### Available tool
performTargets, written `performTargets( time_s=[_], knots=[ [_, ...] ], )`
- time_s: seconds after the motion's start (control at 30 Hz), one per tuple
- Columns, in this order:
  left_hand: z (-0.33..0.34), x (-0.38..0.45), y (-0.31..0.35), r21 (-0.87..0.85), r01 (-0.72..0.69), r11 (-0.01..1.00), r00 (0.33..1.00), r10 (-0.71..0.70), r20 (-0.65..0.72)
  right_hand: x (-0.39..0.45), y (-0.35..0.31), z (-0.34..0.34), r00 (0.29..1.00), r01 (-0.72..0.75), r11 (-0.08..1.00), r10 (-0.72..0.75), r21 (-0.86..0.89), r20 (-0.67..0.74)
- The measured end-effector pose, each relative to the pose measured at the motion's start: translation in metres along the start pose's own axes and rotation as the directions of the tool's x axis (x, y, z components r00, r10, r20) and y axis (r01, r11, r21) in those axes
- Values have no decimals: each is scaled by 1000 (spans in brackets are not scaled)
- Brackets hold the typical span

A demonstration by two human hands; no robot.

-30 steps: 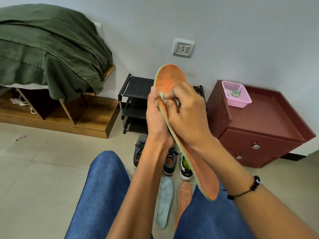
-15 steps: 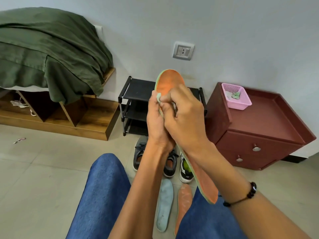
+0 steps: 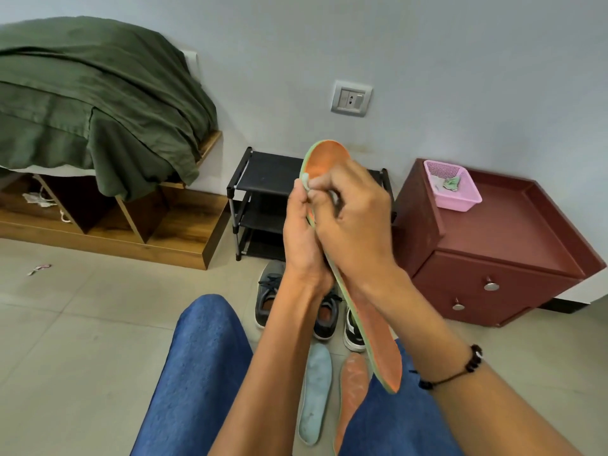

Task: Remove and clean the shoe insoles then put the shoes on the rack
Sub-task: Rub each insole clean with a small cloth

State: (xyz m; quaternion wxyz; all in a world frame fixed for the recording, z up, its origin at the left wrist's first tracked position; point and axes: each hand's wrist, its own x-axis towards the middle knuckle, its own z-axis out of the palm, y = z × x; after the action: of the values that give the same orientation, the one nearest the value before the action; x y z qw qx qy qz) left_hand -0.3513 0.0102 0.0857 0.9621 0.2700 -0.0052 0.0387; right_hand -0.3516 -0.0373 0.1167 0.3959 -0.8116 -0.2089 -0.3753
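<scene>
We see an orange insole [image 3: 373,330] — light, bendy foam, we judge — gripped mid-length by our left hand [image 3: 301,245]; our right hand [image 3: 357,232] pinches a small wipe [image 3: 305,179] against it.

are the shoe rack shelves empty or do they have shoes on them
Empty as far as shows: the black rack has bare shelves, though the hands hide its right part. The shoes sit on the floor in front of it.

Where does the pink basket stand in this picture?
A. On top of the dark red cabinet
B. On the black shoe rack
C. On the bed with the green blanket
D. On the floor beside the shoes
A: the pink basket stands on the top of the dark red cabinet, at its back left corner near the wall.
</scene>
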Motion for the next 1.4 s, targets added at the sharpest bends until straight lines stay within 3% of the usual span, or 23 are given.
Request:
performTargets(
  time_s=[0.1,0.2,0.33,0.43,0.53,0.63,0.7,0.83,0.97,1.1,1.17,1.3,1.4],
  knots=[
    [0,0,4,17,16,1000,1000,-16,-12,9,12,6,998,58,989,-56,-138,16],
    [3,1,8,30,25,999,999,-26,40,33,37,-1,1000,-17,960,11,-278,-24],
    [9,1,17,40,38,998,999,-39,34,45,43,-15,978,-173,970,149,-170,-144],
    [6,3,15,-1,11,1000,1000,-11,7,31,14,-13,986,-64,995,52,-72,-157],
    [7,3,12,-5,-3,1000,1000,3,18,14,-11,4,999,19,999,-20,-39,-38],
    [8,1,13,17,5,1000,1000,-6,31,16,-4,9,997,72,993,-75,-94,-26],
    [3,3,10,58,-23,998,999,26,-45,23,7,7,993,106,979,-114,-173,-36],
    [6,-1,8,123,23,992,996,-12,-84,33,30,-1,998,13,947,-31,-320,-49],
    [6,3,10,38,3,999,999,-2,-33,40,29,-13,988,-78,978,50,-192,-147],
    [4,3,11,-12,8,1000,1000,-9,-20,19,-7,6,998,40,998,-38,-47,41],
    [3,2,12,-10,3,1000,1000,-3,31,15,-7,11,996,74,994,-71,-75,48],
    [2,1,16,99,-63,993,997,67,-32,28,12,7,995,91,976,-96,-197,-15],
    [2,-2,12,114,22,993,997,-13,-76,38,26,3,1000,13,960,-20,-279,-21]
  ],
)
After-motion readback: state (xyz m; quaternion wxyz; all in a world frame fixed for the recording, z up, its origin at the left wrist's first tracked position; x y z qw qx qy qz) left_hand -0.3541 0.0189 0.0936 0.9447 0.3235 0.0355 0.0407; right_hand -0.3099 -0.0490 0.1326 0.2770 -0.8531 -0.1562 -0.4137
